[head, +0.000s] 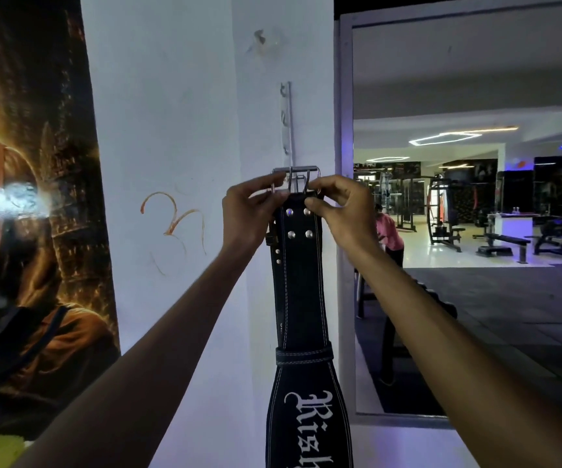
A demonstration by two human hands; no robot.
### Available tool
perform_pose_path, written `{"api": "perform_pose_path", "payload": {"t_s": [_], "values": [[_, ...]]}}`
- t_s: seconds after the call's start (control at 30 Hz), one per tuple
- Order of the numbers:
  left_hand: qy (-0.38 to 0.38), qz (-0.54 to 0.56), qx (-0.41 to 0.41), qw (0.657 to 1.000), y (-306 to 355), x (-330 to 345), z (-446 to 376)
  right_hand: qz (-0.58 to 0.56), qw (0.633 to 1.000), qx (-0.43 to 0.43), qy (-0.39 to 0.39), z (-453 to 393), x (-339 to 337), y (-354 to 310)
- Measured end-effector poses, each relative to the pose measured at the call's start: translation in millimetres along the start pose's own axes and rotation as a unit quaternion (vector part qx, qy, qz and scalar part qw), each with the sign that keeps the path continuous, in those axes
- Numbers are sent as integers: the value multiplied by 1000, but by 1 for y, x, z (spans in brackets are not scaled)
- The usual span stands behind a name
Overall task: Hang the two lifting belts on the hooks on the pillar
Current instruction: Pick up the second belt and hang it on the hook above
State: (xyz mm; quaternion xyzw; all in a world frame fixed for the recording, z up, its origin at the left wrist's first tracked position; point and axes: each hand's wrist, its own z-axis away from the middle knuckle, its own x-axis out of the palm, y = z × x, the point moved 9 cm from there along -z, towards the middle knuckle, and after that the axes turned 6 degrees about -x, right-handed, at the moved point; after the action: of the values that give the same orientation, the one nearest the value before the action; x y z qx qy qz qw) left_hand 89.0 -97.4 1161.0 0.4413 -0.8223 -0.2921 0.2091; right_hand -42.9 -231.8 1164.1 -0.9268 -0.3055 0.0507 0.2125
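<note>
A black leather lifting belt (pixel 301 305) with white stitching and white lettering hangs down against the white pillar (pixel 171 130). Its steel buckle (pixel 296 177) sits at the bottom of a vertical metal hook rail (pixel 287 123) fixed to the pillar. My left hand (pixel 251 211) pinches the buckle's left side. My right hand (pixel 335 206) pinches the belt's top edge at the buckle's right side. A second strap with rivets (pixel 274 244) shows just behind the belt's left edge; what it belongs to is hidden.
A dark poster (pixel 33 197) covers the wall to the left. To the right a large framed mirror (pixel 475 197) reflects gym machines, benches and a person in a pink top (pixel 389 231). A chipped hole (pixel 261 40) marks the pillar above the rail.
</note>
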Motion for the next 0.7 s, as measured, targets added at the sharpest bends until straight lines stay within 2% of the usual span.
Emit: {"api": "perform_pose_path", "payload": {"t_s": [0.27, 0.43, 0.6, 0.7], "values": [[-21, 12, 12, 1000, -63, -1, -83, 66, 998, -13, 10, -56, 43, 61], [-3, 47, 16, 999, -84, 5, -136, 97, 995, -25, 30, -100, 57, 82], [20, 33, 73, 997, -89, 12, -180, 97, 993, -45, 52, -138, 66, 96], [2, 13, 97, 995, -86, 19, -200, 85, 993, -46, 68, -162, 70, 105]]}}
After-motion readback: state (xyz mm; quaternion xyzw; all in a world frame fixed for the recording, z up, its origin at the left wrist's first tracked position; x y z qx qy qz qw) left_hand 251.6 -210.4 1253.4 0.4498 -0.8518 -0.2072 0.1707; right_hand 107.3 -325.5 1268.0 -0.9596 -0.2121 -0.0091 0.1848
